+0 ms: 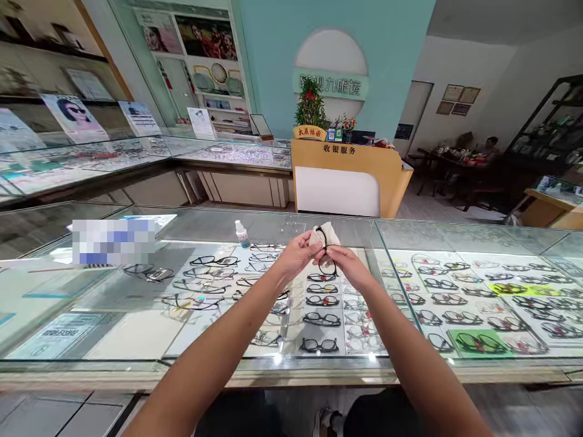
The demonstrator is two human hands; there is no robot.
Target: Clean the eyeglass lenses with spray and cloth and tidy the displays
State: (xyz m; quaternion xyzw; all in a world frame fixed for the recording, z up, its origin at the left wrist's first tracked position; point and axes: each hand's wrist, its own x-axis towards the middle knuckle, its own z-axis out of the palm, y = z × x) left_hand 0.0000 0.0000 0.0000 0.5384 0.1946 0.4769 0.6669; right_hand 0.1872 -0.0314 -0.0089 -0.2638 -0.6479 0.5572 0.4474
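Above the glass counter, both my hands hold a pair of dark-framed eyeglasses (336,267), turned on end. My left hand (297,254) is closed around a cream-coloured cloth (331,234) that wraps the upper part of the frame. The fingers of my right hand (346,263) pinch the frame just below the cloth. One lens hangs uncovered under my fingers; the other is mostly hidden by the cloth. To the left of my hands, a small white spray bottle (242,234) stands upright on the counter.
The glass display counter (182,364) spans the view, with rows of eyeglasses (321,318) inside. Another pair of glasses (149,272) lies left, near papers (159,223) and a blurred-out patch. Beyond stand a wooden cashier desk (350,159) and more display cases. A person sits far right.
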